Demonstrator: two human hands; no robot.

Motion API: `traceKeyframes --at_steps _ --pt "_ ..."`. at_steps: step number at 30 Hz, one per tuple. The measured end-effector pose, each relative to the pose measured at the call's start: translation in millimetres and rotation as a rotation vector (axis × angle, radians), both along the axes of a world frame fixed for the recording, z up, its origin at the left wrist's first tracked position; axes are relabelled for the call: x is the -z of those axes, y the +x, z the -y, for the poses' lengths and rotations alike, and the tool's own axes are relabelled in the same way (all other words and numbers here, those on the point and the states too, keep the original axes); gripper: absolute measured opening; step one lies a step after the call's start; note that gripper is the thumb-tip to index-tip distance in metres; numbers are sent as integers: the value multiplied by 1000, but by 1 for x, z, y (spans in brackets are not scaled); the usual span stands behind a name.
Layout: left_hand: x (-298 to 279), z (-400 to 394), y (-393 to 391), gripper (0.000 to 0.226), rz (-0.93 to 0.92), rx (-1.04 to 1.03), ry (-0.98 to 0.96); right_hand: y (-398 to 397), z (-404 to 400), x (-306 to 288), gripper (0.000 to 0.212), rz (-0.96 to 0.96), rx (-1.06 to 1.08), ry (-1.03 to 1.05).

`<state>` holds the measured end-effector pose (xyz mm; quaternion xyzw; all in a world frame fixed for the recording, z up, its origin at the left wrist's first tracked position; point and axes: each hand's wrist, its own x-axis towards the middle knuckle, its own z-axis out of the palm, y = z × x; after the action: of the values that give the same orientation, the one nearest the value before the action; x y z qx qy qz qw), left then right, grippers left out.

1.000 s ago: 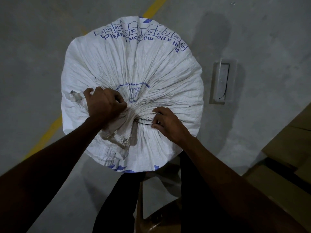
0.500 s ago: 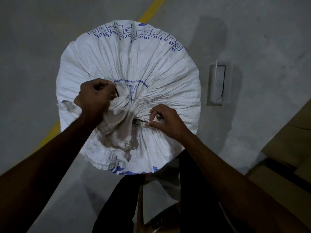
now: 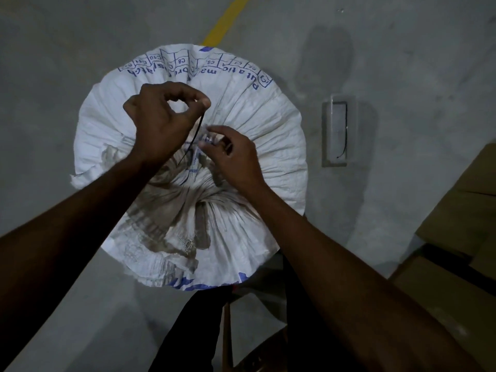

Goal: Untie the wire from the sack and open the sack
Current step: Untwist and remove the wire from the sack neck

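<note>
Wire [image 3: 193,139] lower end ran behind left hand [image 3: 161,124]; couldn't tell if still looped on sack [image 3: 255,135] neck. Right hand [image 3: 233,157] covered part of gather. Sack print partly folded, unreadable. Both forearms cut by frame edge.

The single head-worn camera looks steeply down from close above, over both forearms, onto the gathered top of a white woven plastic sack [image 3: 241,124] standing on grey concrete floor [image 3: 402,49].
</note>
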<state>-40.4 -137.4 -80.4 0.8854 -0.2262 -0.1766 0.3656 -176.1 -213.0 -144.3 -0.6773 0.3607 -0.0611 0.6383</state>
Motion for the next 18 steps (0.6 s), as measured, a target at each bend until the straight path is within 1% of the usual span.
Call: traceKeyframes --at_steps 1,3,6,7,8,10,13,16,18 --pt "0 6 0 13 -4 -1 -11 11 -1 -2 30 -5 -14 6" --pt "-4 17 0 11 -19 -9 -36 28 -2 -4 18 -20 -51 12" --pt "-9 32 7 13 -30 0 -108 36 2 0 11 -26 -2 5" --pt "-9 36 10 14 -24 3 -122 34 6 2 12 -31 11 -24" --pt "-11 41 14 16 -17 8 -137 30 13 2 18 -45 24 -73" --pt "-13 50 19 18 -3 9 -195 15 38 7 28 -91 42 -193" --pt "-13 70 24 19 37 -2 -245 -26 90 16 29 -160 25 -365" --pt "-5 98 19 17 56 50 -203 -70 141 21 25 -235 -13 -463" --pt "3 119 5 19 96 117 -147 -98 172 22 24 -273 17 -470"
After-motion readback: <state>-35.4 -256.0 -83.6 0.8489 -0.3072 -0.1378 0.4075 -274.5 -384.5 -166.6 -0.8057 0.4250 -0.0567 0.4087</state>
